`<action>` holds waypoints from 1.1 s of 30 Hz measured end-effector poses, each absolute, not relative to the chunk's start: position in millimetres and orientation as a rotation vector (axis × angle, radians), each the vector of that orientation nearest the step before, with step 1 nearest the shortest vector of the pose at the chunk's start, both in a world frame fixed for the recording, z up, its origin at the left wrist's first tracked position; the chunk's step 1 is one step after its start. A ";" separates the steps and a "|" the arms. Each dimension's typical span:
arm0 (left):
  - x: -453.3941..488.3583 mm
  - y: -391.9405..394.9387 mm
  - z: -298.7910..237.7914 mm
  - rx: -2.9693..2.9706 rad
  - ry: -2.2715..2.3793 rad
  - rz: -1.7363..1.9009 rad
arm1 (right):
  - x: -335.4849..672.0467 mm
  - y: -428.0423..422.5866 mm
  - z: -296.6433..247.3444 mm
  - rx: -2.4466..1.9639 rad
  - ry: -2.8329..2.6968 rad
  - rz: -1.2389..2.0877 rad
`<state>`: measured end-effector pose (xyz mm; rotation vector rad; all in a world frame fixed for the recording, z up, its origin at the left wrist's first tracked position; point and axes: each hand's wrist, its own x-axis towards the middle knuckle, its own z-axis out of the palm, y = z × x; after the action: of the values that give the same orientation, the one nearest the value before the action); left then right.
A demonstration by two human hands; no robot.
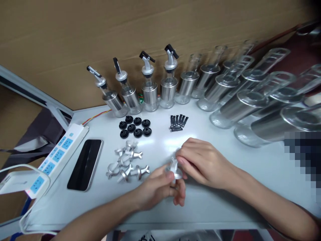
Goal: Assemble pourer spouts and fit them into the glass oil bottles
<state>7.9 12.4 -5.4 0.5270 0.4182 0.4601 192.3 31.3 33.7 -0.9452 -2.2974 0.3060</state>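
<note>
My left hand (162, 184) grips a silver pourer spout (177, 172) between thumb and fingers, its narrow neck pointing up. Close against the neck's tip, my right hand (202, 160) has its fingers pinched together; whatever they hold is hidden. To the left lies a loose group of similar silver spouts (124, 160). Black ribbed stoppers (131, 128) are laid out behind them. Several short black rods (177, 120) lie side by side beyond my hands.
Bottles topped with pourers (149, 92) line the back by a cardboard wall (100, 40). Several unstoppered glass bottles with metal sleeves (230, 107) crowd the right. A phone (85, 165) and a power strip (58, 155) with a white cable lie at left.
</note>
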 end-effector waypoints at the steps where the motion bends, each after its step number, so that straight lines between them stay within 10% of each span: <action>1: 6.9 13.6 -3.6 0.523 0.420 0.463 | 192.2 30.6 33.6 -0.942 -2.302 0.319; 33: 6.1 19.6 7.7 0.522 0.504 0.531 | 233.1 54.5 10.4 -1.616 -2.471 0.106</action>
<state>6.1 19.6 7.7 0.5216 0.5039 0.5307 233.1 54.5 10.4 -1.6159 -2.4712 0.1063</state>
